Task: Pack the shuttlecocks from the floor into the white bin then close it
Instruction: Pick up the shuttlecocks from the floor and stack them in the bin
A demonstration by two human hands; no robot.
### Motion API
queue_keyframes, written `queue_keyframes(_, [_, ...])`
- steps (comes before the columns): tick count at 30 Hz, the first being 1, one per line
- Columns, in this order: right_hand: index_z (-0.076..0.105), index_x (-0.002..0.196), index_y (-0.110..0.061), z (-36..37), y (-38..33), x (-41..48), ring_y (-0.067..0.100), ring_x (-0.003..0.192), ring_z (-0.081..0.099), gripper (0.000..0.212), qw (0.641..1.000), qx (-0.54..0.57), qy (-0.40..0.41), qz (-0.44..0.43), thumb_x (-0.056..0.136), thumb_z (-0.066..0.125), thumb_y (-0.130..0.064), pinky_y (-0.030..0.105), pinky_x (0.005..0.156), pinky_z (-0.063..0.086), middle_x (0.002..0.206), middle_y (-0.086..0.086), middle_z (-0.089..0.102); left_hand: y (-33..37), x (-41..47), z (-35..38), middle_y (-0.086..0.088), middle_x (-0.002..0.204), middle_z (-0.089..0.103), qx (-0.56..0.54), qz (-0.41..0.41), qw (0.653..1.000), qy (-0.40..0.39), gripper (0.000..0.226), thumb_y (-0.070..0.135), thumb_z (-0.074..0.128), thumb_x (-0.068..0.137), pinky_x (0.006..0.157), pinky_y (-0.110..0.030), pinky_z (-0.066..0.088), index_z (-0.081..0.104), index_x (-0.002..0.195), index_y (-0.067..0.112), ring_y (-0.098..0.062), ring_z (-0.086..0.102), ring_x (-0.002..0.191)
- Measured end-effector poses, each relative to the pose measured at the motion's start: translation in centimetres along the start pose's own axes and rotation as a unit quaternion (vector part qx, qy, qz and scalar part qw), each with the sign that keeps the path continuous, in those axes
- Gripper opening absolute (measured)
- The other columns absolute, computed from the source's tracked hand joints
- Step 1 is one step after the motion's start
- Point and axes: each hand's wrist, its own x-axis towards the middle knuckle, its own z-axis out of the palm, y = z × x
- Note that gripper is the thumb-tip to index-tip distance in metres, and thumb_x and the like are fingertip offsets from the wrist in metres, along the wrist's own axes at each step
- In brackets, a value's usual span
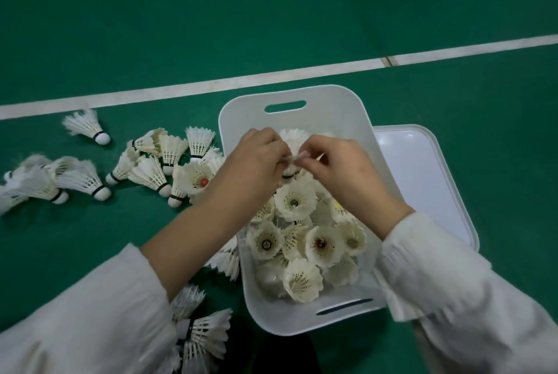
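Underfoot, the green floor (pixel 271 11) fills the view, crossed by a white line (pixel 271 75) that runs from the left edge up to the right. Next in size are two cream sleeves (pixel 90 313) coming in from the bottom corners. On the floor sits the white bin (pixel 302 319), open, with a handle slot in each short wall, and it is packed with shuttlecocks (pixel 294 201) standing feathers up. Its lid (pixel 422 168) lies flat on the floor just beside the bin on the right, partly tucked behind the bin's wall. Left of the bin, loose shuttlecocks (pixel 151 168) lie scattered on their sides across the floor, some touching one another, with more (pixel 205 337) near the bottom edge between the left sleeve and the bin. Above the far half of the bin, the left hand (pixel 250 162) and the right hand (pixel 341 165) meet, fingers curled, both pinching a small white feather piece (pixel 297 158) between their fingertips. Whether it belongs to the shuttlecock beneath them cannot be told.
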Motion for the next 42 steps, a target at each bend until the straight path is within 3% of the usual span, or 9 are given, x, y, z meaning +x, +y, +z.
queue_keyframes(4, [0.070,0.093,-0.012,0.3,1.9,2.6,0.021,0.085,0.059,0.016,0.995,-0.039,0.076,0.045,0.089,0.060,-0.023,0.029,0.075,0.041,0.095,0.004,0.066,-0.4,0.1,-1.9,0.006,0.122,0.050,0.029,-0.012,0.999,-0.007,0.029,0.025,0.046,0.094,0.090,-0.025,0.037,0.048,0.123,0.021,-0.012,0.044,0.113])
queue_keyframes(7, [0.070,0.097,-0.009,1.8,3.1,4.2,0.026,0.086,0.061,0.019,0.990,-0.081,0.093,0.067,0.090,0.057,-0.021,0.032,0.076,0.046,0.098,0.007,0.064,-2.5,0.0,-4.1,0.007,0.114,0.055,0.090,-0.031,0.995,-0.037,0.024,0.031,0.042,0.094,0.080,-0.025,0.040,0.051,0.116,0.023,-0.012,0.051,0.103])
queue_keyframes(11, [0.070,0.096,-0.006,5.1,4.3,6.0,0.031,0.089,0.060,0.019,0.984,-0.148,0.026,0.093,0.086,0.055,-0.011,0.041,0.077,0.052,0.097,0.011,0.062,-6.0,-1.0,-6.6,0.006,0.095,0.060,0.181,-0.024,0.977,-0.111,0.020,0.035,0.039,0.093,0.070,-0.032,0.047,0.055,0.097,0.024,-0.017,0.057,0.085])
queue_keyframes(19, [0.058,0.120,-0.009,4.4,1.8,7.4,0.035,0.108,0.055,0.033,0.960,-0.206,-0.105,0.157,0.088,0.052,-0.009,0.042,0.088,0.047,0.120,0.012,0.053,-10.3,-3.9,-10.8,0.013,0.098,0.059,0.278,0.028,0.936,-0.215,0.023,0.041,0.032,0.091,0.063,-0.027,0.044,0.052,0.096,0.032,-0.012,0.059,0.082])
queue_keyframes(24, [0.054,0.116,-0.012,1.6,-3.9,4.1,0.032,0.096,0.059,0.026,0.928,-0.358,-0.098,-0.006,0.091,0.046,-0.014,0.034,0.064,0.040,0.106,0.010,0.060,-11.7,-5.9,-13.4,0.013,0.101,0.057,0.282,-0.004,0.932,-0.228,0.024,0.041,0.032,0.093,0.065,-0.024,0.039,0.052,0.099,0.030,-0.011,0.059,0.091])
queue_keyframes(28, [0.056,0.109,-0.012,2.4,-10.7,2.3,0.030,0.095,0.059,0.022,0.919,-0.343,-0.120,-0.152,0.090,0.046,-0.014,0.037,0.073,0.050,0.103,0.008,0.061,-13.4,-8.9,-14.2,0.009,0.099,0.061,0.247,-0.032,0.949,-0.192,0.025,0.038,0.032,0.094,0.071,-0.030,0.047,0.054,0.098,0.027,-0.014,0.060,0.089])
queue_keyframes(31, [0.055,0.104,-0.010,4.9,-14.6,2.3,0.030,0.096,0.057,0.017,0.898,-0.358,-0.144,-0.211,0.090,0.046,-0.012,0.035,0.065,0.047,0.103,0.008,0.058,-15.5,-11.6,-14.7,0.008,0.099,0.062,0.220,-0.083,0.957,-0.171,0.022,0.036,0.034,0.094,0.070,-0.030,0.047,0.054,0.098,0.025,-0.016,0.059,0.089])
queue_keyframes(33, [0.053,0.106,-0.010,7.1,-16.2,2.9,0.029,0.098,0.054,0.019,0.892,-0.363,-0.163,-0.216,0.090,0.044,-0.012,0.033,0.061,0.040,0.105,0.008,0.056,-16.8,-13.4,-14.6,0.006,0.100,0.062,0.217,-0.102,0.959,-0.151,0.023,0.034,0.035,0.094,0.067,-0.030,0.042,0.054,0.099,0.023,-0.018,0.059,0.091])
queue_keyframes(42, [0.049,0.117,-0.009,18.0,-20.0,7.6,0.029,0.112,0.049,0.026,0.927,-0.288,-0.194,-0.142,0.092,0.043,-0.016,0.040,0.085,0.046,0.121,0.009,0.050,-24.9,-18.4,-14.3,0.003,0.104,0.058,0.201,-0.232,0.943,-0.128,0.024,0.033,0.032,0.095,0.076,-0.031,0.045,0.051,0.103,0.021,-0.019,0.056,0.098])
